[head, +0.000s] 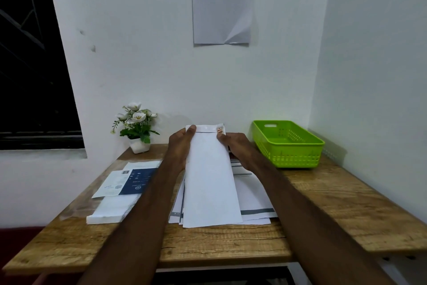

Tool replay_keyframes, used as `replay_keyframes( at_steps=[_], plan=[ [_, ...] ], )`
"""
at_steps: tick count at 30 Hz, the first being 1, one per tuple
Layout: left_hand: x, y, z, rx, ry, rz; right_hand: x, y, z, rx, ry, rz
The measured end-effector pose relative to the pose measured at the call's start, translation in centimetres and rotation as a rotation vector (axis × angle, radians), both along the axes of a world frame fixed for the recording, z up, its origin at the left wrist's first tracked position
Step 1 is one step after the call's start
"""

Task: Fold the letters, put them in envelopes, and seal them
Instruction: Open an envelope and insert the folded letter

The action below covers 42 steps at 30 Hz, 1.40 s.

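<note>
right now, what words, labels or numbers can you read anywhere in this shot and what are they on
"TASK DESCRIPTION": a bold heading on the sheet taped to the wall, only just legible; its other headings and body lines are too small to read.
Blue and white packet on the table: a barcode and logos show, but its print is too blurred to read.
Envelope held in both hands: a small red mark near the flap, unreadable.
Papers with grey bars: no readable text.

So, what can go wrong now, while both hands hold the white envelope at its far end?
1. The left hand and right hand pinch only the far end of the envelope, so its flap may seal crooked.
2. Its near end rests on loose letters, which could shift toward the table edge.
</note>
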State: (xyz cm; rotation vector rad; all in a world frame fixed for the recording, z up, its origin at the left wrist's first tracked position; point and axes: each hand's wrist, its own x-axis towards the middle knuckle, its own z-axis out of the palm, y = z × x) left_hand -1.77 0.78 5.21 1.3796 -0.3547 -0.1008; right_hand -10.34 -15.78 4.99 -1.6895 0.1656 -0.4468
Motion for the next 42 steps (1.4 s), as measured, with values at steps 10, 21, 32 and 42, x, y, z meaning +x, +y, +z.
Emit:
replay_keyframes(
  at_steps=[10, 21, 32, 42],
  plan=[
    [-0.9, -0.1, 0.4, -0.023, -0.045, -0.024, 0.3, 0.3, 0.8, 0.149, -0.037, -0.073],
    [-0.9, -0.5, 0.0, -0.012, -0.066, -0.032, 1.8, 0.5, -0.1, 0.042, -0.115, -0.215],
    [-0.6, -0.1, 0.1, 0.007, -0.084, 0.014, 1.6, 0.1, -0.4, 0.070, -0.079, -0.082],
    [-0.7, -0.1, 0.1, 0.003, -0.063, 0.018, 1.8, 0.4, -0.4, -0.026, -0.091, -0.143]
  ],
)
